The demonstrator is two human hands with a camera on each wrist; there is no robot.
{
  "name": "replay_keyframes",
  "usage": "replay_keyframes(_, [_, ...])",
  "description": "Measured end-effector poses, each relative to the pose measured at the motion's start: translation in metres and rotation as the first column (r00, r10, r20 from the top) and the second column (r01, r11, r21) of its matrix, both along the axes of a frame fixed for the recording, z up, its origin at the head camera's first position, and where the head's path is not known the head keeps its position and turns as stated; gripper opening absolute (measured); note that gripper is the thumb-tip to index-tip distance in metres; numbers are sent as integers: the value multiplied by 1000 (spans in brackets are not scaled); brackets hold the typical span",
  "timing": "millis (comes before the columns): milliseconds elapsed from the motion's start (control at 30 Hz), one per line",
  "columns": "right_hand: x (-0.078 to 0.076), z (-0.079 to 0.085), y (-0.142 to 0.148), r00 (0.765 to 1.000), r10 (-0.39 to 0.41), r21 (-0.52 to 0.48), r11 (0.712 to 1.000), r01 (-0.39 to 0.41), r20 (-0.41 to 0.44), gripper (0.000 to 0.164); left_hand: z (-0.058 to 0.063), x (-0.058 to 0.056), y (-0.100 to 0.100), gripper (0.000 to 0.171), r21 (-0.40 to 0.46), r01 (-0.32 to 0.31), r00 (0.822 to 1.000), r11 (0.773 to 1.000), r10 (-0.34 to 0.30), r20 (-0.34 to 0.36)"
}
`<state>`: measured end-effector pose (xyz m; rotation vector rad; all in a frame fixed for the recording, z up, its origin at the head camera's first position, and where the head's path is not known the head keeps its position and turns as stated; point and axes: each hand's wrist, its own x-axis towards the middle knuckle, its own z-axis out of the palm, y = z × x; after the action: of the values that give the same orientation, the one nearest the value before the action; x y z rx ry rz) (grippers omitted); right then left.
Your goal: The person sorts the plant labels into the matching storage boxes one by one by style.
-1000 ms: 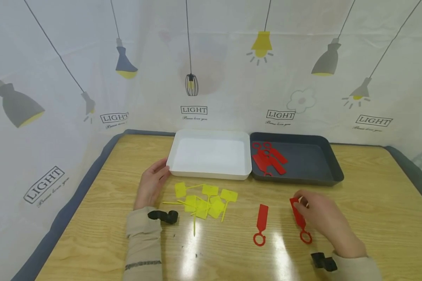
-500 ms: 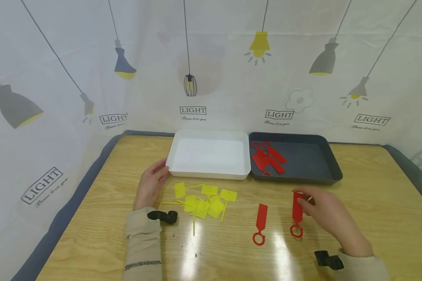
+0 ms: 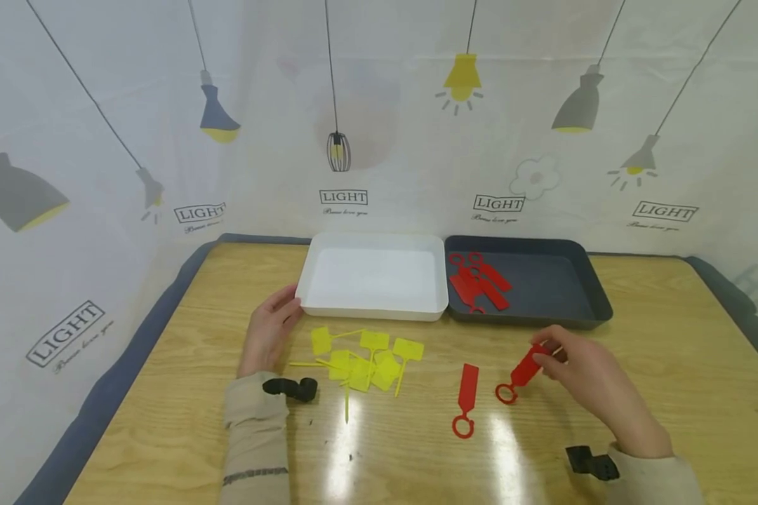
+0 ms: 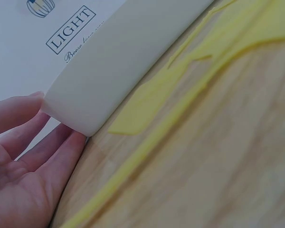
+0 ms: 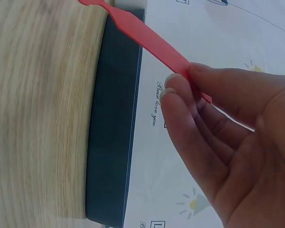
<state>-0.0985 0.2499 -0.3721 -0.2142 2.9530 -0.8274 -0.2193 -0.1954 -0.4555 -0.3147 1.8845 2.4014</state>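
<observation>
My right hand (image 3: 577,365) pinches a red plant tag (image 3: 526,369) between thumb and fingers, its ring end pointing down and left over the table. In the right wrist view the thumb lies on one face of the tag's flat end and the fingertips on the other. A second red tag (image 3: 468,390) lies flat on the table to the left. Fairly straight fingers of my left hand (image 3: 268,337) touch the left front corner of the white tray (image 3: 373,313); the left wrist view shows them against its outer wall. Several yellow plant labels (image 3: 358,372) lie heaped before it.
A dark grey tray (image 3: 556,294) stands right beside the white one, with several red tags (image 3: 486,287) at its left end. Behind both hangs a white cloth (image 3: 404,161) printed with lamps. The wooden table (image 3: 183,393) carries everything.
My right hand has lifted the red tag and turned it so that its ring has swung to the left. The left hand stays at the white tray's corner.
</observation>
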Motion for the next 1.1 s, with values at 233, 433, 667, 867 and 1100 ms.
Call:
replay_keyframes(233, [0,1,4,1000,8,31,1000,-7,-19,15,0,0,0,43,-23,-12,1000,1000,12,16])
replay_keyframes(433, [0,0,5,997,65,67,996,-62,-38,16,1,2,0,43,0,-5,1000,1000,5,-1])
replay_keyframes(667, [-2,-2,8,993,114,99,989,-112,-12,15,1,1,0,44,4,-2,1000,1000,2,-6])
replay_keyframes(867, [-2,-3,12,993,116,118,987,-113,-13,9,1,-1,1,42,5,-13,1000,1000,13,2])
replay_keyframes(1100, [1,-4,16,994,96,122,988,-89,-54,10,0,-1,1,43,-5,-15,1000,1000,15,11])
